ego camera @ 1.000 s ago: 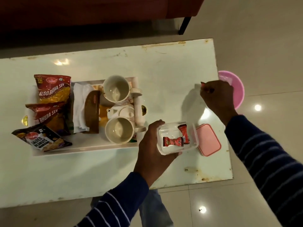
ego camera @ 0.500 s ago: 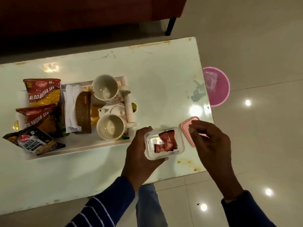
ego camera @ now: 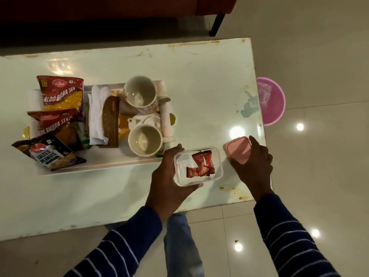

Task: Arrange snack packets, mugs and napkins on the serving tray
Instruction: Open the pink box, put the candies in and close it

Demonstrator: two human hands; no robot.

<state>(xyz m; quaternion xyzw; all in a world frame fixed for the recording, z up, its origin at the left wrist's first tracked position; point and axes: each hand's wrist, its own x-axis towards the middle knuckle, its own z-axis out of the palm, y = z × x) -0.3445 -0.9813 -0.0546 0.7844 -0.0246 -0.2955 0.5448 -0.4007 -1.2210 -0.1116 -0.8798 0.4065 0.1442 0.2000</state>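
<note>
A white serving tray (ego camera: 95, 166) on the table holds three snack packets: Aloo Bhujia Sev (ego camera: 61, 92), a second red packet (ego camera: 54, 122) and Salted Peanuts (ego camera: 48, 152). White napkins (ego camera: 96, 114) lie beside a brown holder (ego camera: 110, 120). Two cream mugs (ego camera: 140, 94) (ego camera: 144, 139) stand at the tray's right, a small teapot (ego camera: 143, 120) between them. My left hand (ego camera: 169, 176) grips a clear plastic box (ego camera: 197, 166) with red sachets inside. My right hand (ego camera: 253, 166) is closed on the pink lid (ego camera: 238, 149), tilting it up off the table.
The white table (ego camera: 199, 76) ends just right of my right hand. A pink bowl (ego camera: 271, 100) sits on the tiled floor past that edge. A dark red sofa (ego camera: 99, 9) with a black leg stands behind the table.
My right hand came back from the table's right edge to the pink lid and took hold of it, lifting one side. My left hand kept holding the clear box.
</note>
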